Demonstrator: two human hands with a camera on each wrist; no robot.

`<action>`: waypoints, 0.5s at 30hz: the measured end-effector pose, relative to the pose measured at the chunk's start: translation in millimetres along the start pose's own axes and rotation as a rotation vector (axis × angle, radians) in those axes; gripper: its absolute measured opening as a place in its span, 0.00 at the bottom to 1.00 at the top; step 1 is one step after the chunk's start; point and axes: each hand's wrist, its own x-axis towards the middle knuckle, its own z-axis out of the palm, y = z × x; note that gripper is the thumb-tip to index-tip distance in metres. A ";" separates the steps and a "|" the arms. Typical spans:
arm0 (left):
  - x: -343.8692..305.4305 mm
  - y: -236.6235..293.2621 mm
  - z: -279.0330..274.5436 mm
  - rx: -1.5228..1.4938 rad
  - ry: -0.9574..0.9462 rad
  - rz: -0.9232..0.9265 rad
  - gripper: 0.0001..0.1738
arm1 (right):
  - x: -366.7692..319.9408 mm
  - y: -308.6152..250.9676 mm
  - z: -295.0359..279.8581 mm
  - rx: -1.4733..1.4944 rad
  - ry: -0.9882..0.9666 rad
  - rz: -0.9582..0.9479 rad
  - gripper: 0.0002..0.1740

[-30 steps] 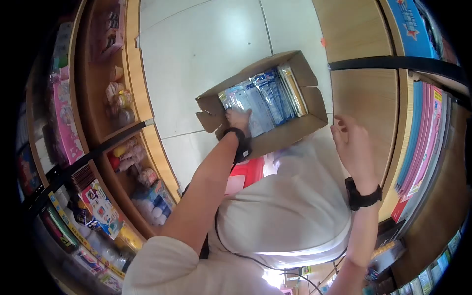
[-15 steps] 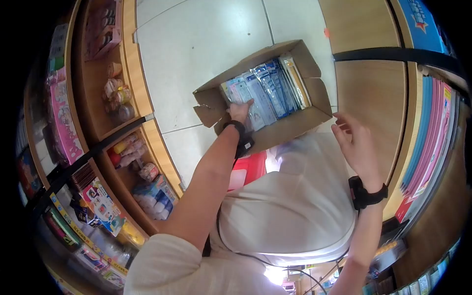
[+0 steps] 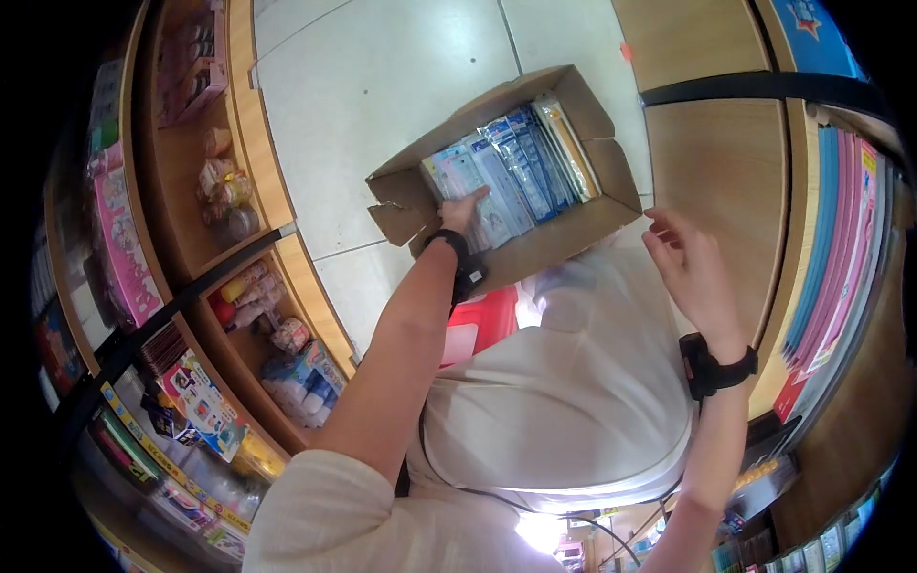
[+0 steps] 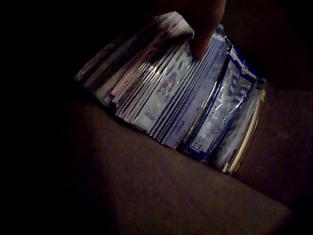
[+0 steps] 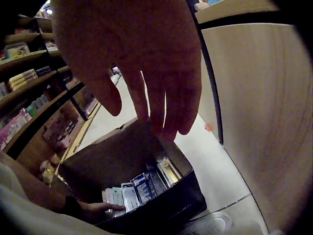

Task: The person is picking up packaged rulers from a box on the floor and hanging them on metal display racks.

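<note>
An open cardboard box (image 3: 516,264) on the floor holds a row of flat plastic-wrapped packets (image 3: 499,191), pale ones at the left, blue ones and a yellowish one at the right. My left hand (image 3: 461,212) reaches inside at the left end, its fingers on the pale packets; whether it grips any is unclear. In the left wrist view a finger (image 4: 201,46) touches the tops of the packets (image 4: 171,93). My right hand (image 3: 690,272) is held in the air right of the box, fingers loosely bent and holding nothing; the right wrist view shows the hand (image 5: 134,63) above the box (image 5: 115,152).
Shelves with toys and small goods (image 3: 224,191) line the left side. At the right stand wooden cabinet doors (image 3: 716,172) and a row of upright folders (image 3: 831,248). A red object (image 3: 492,320) lies between the box and my lap. White tiles (image 3: 382,95) cover the floor.
The box sits slightly higher in the head view. My left hand has shifted a little over the pale packets, its thumb and fingers more visible. My right hand remains raised.
</note>
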 end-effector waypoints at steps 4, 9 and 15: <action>-55.6 37.5 -2.0 0.166 0.007 0.007 0.58 | 0.5 2.3 -0.1 -0.016 -0.012 0.003 0.14; -45.6 27.2 11.8 0.007 0.004 0.138 0.55 | -0.7 6.1 -5.7 -0.030 0.002 0.002 0.14; -101.5 57.4 0.0 0.119 0.269 0.067 0.52 | 4.8 -1.6 -1.5 -0.016 -0.015 -0.034 0.15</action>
